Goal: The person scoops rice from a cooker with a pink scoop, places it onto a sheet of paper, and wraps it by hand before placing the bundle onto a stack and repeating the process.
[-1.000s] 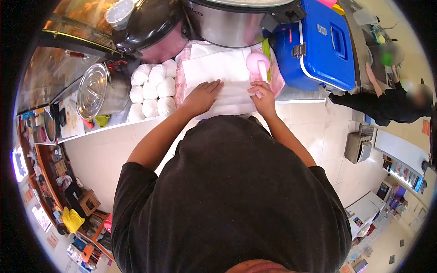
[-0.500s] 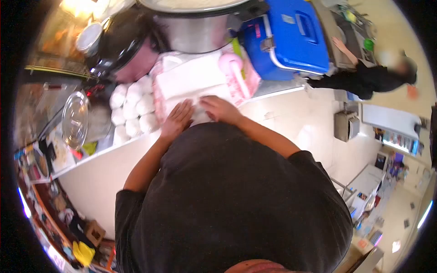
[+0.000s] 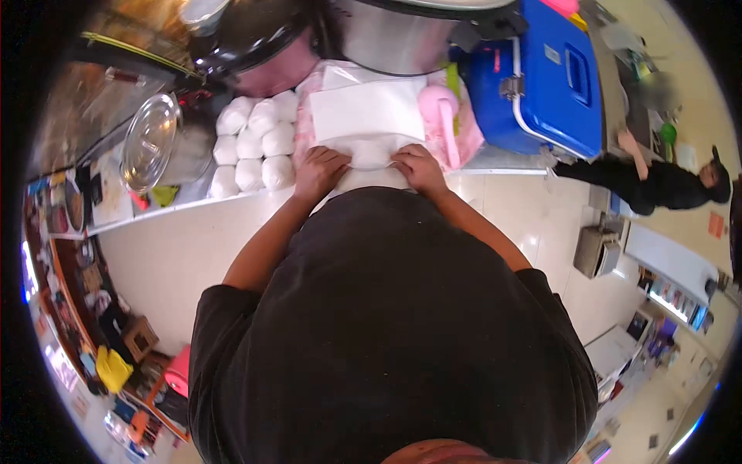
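Observation:
A stack of white sheets (image 3: 367, 110) lies on a pink patterned cloth (image 3: 465, 124) at the counter's edge. At the near end of the stack, my left hand (image 3: 321, 170) pinches the left corner of a white sheet wrapped round a white bundle (image 3: 369, 151). The right corner of that sheet is pinched in my right hand (image 3: 420, 168). What the bundle holds inside is hidden. Several white wrapped bundles (image 3: 249, 144) stand in rows to the left. A pink ladle-like tool (image 3: 439, 104) lies right of the sheets.
Behind the sheets stand a large metal pot (image 3: 394, 39) and a dark-lidded pot (image 3: 263, 46). A blue cooler (image 3: 553, 85) is at the right, a glass-lidded pot (image 3: 185, 143) at the left. Another person (image 3: 672, 182) in black stands at the far right counter.
My hands have moved apart, from flat or loosely curled near the middle to pinching the sheet's two sides. The view has shifted, and the other person's arm has lowered.

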Available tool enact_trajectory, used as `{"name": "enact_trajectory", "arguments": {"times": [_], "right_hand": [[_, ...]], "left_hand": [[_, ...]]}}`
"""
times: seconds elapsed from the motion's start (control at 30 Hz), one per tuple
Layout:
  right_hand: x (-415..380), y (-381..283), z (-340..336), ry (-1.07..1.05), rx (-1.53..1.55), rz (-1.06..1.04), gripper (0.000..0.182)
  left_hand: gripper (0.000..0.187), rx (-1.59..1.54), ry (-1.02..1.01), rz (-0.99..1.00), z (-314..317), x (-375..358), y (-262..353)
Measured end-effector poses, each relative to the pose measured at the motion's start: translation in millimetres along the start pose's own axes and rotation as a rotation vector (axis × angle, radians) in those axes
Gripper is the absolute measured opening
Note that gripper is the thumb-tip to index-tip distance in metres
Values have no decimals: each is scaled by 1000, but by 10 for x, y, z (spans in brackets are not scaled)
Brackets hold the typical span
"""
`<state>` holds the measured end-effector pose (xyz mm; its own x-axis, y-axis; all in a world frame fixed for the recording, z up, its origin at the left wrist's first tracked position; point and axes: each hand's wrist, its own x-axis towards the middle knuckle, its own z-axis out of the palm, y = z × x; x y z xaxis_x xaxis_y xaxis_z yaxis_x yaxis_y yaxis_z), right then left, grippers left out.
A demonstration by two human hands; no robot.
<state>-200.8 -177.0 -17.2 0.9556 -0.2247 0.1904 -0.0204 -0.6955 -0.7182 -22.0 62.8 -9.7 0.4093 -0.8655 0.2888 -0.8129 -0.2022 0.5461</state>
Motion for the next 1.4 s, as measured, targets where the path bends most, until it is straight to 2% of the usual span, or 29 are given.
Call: {"name": "enact_trajectory", "arguments": {"times": [0.17,0.27,0.37,0.47,0.5,0.6,0.63,0.67,0.73,0.77,0.83,0.87,1.07,1.17,1.27,1.37,1.4], "right_hand": [[98,22,-37,-47,128,162,22],[163,97,-20,-120,66,216,25],[324,14,-140,-213,-99,332,37],[494,-53,-254,-176,-238,186,55],[574,-136,-302,-161,-357,87,67],[820,-158,-297,-256,-525,-193,65],[911,-163,-278,-419,-547,-165,55],[1003,-188,-228,-478,-568,-159,51],[1104,-214,-190,-602,-624,-125,41],[1117,-208,-218,-588,-566,-144,29],[1103,-185,-192,-590,-474,-54,23],[1057,-168,-177,-592,-427,-2,21],[621,-252,-96,-223,-319,69,16],[504,-257,-85,-176,-232,135,16],[347,-110,-8,-122,-114,124,20],[191,-111,-23,-44,27,-22,29],[167,-103,-16,-73,-22,-53,32]], "left_hand": [[12,-114,-148,-119,-67,134,-37],[16,-28,-184,-179,24,181,-73],[24,38,-406,-391,-79,392,-20],[36,45,-300,-373,-180,528,47],[41,107,-284,-305,-163,567,51],[53,337,-276,-97,-129,737,1],[56,427,-305,-14,-123,836,-9],[46,410,-474,48,-87,952,-70],[30,498,-641,95,-53,1147,-32],[27,485,-652,63,-75,1170,-38],[20,444,-682,16,-31,1212,12],[20,396,-631,-7,-14,1183,31],[18,188,-318,-177,-48,708,95],[16,128,-181,-242,59,515,106],[23,25,-110,-230,140,325,49],[33,-97,-67,-179,35,155,117],[37,-138,-59,-163,-16,87,163]]}}
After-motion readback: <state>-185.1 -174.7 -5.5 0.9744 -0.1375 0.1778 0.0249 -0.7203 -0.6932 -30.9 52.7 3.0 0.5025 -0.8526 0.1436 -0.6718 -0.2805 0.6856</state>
